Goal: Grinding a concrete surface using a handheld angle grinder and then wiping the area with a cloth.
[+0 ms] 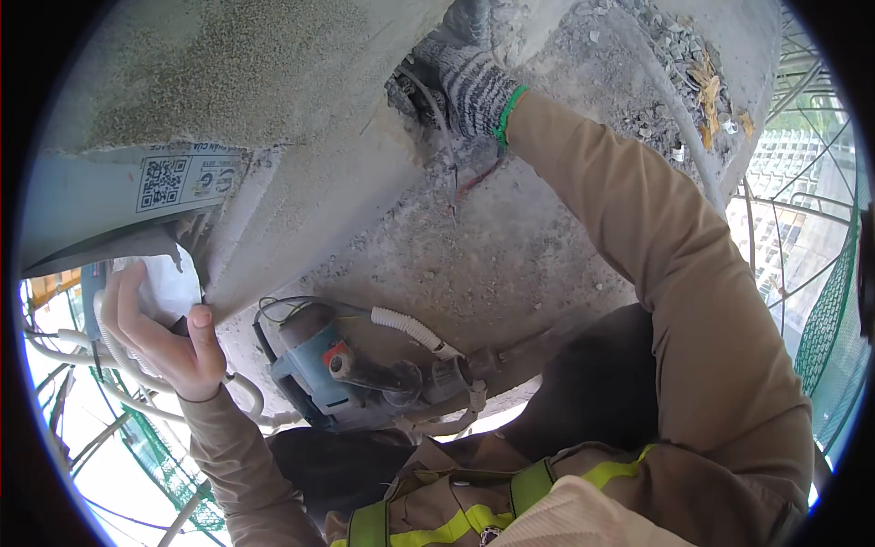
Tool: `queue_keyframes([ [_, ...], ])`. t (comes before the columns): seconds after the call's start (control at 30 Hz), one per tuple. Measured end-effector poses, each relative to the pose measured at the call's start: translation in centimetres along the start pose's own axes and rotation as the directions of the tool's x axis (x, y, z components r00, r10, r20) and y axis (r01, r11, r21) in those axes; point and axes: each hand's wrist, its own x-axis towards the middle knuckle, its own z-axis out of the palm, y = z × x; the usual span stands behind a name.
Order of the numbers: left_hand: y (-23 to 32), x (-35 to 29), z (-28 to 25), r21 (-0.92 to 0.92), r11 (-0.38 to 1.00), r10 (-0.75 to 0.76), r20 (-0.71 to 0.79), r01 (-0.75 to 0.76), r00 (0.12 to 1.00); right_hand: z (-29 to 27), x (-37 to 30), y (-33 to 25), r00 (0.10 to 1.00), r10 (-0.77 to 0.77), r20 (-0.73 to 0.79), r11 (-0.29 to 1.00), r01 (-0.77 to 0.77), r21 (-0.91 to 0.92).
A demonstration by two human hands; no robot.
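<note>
My right hand (467, 80), in a black-and-white knit glove with a green cuff, reaches into a broken recess in the concrete at the top. Its fingers are hidden there, so what they hold cannot be told. Beside the glove, a thin grey cable (436, 109) hangs out of the recess. At the left, my bare left hand (169, 333) is raised, thumb apart from the curved fingers. It touches or lies just in front of a torn white sheet (170, 284), under the edge of a pale panel (87, 205) with a printed label.
A teal power tool (314, 369) lies on the concrete before my knees, next to white corrugated conduit (406, 325). Rubble (679, 68) and a pipe (670, 91) lie at upper right. Green netting (829, 319) and scaffolding bars stand beyond the right edge; more netting (150, 447) hangs lower left.
</note>
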Motion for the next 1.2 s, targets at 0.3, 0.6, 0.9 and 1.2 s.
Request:
queue_keyframes([
  [0.3,-0.3,0.0,0.0,0.060,0.997,0.045,0.018,-0.046,0.999,0.9,2.0,0.0,0.999,0.018,-0.037,0.993,-0.013,0.118],
  [0.6,-0.5,0.2,-0.2,0.120,0.991,0.059,0.035,-0.063,0.998,-1.2,0.1,-0.4,0.994,0.030,-0.104,0.978,-0.008,0.208],
  [0.9,-1.0,-0.3,-0.2,0.124,0.989,0.075,0.028,-0.077,0.997,-1.6,-1.3,-1.5,0.981,0.030,-0.189,0.962,0.023,0.271],
  [1.2,-2.0,-0.7,-0.2,0.076,0.989,0.123,0.017,-0.124,0.992,-0.3,-1.5,-3.1,0.937,0.143,-0.318,0.988,-0.119,0.094],
])
